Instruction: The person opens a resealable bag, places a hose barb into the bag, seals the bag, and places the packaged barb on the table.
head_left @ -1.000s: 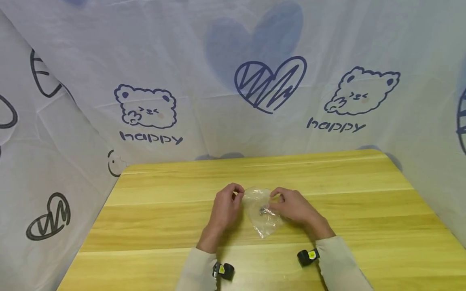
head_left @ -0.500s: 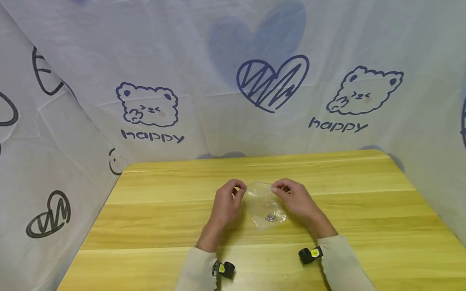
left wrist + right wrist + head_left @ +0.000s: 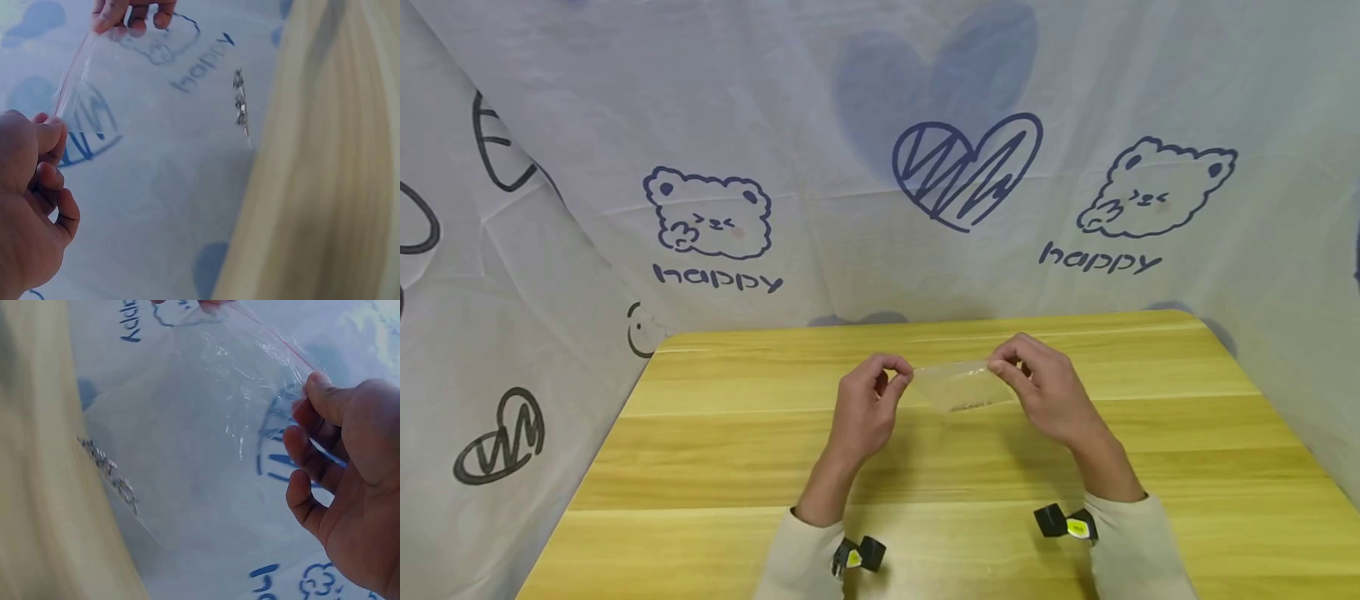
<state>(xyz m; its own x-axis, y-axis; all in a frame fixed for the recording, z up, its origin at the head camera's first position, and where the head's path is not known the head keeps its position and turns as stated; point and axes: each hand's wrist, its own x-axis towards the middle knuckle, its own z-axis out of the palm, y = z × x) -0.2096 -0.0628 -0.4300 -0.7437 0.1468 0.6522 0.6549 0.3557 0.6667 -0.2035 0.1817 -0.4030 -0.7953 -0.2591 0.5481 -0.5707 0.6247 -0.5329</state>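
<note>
A clear zip-lock bag [image 3: 958, 385] with a red line along its closure hangs upright between my two hands, above the table. Small silvery metal pieces [image 3: 109, 469] lie in a row along its bottom edge; their exact kind is too small to tell. My left hand [image 3: 867, 404] pinches the bag's left top corner between thumb and forefinger. At the other top corner, my right hand [image 3: 1048, 392] pinches the bag the same way. Whether the closure is sealed, I cannot tell.
The wood-grain table [image 3: 737, 458] spreads under both hands. Behind it hangs a white cloth [image 3: 835, 233] printed with hearts and bears. A black wrist camera [image 3: 868, 553] is on the left sleeve, another camera [image 3: 1052, 521] on the right.
The right hand has shifted its pinch to the bag's top corner and moved right and up. The bag, earlier slack and low, is now raised and stretched, its metal pieces along the bottom.
</note>
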